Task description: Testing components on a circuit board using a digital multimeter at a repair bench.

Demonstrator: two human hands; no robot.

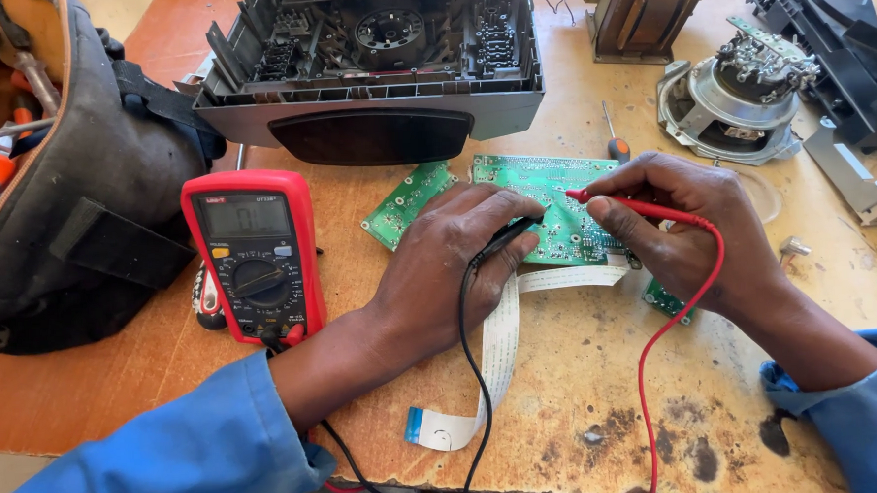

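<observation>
Circuit board (555,204), green and rectangular, lay flat on the worn wooden bench (584,408) between your two hands, in front of the opened grey appliance housing (372,72). Your left hand (439,266) was closed around the black probe (505,236), whose tip rested at the board's near left edge. Your right hand (679,231) pinched the red probe (624,204) between thumb and fingers, with its tip pressed down on the middle of the board. Both leads ran back toward you, the black lead (469,373) crossing the white ribbon cable (498,357) and the red lead (660,345) looping under your right wrist.

You had the red multimeter (254,253) standing just left of your left forearm, its dial turned and its display lit, so the measuring looked well under way, with both probes already seated. I could not tell which points were done or how many remained. A second, smaller green board (407,203) lay untouched just beside the first, and a speaker driver (738,105) sat well apart at the far right. A dark tool bag (91,193) sat at the left.
</observation>
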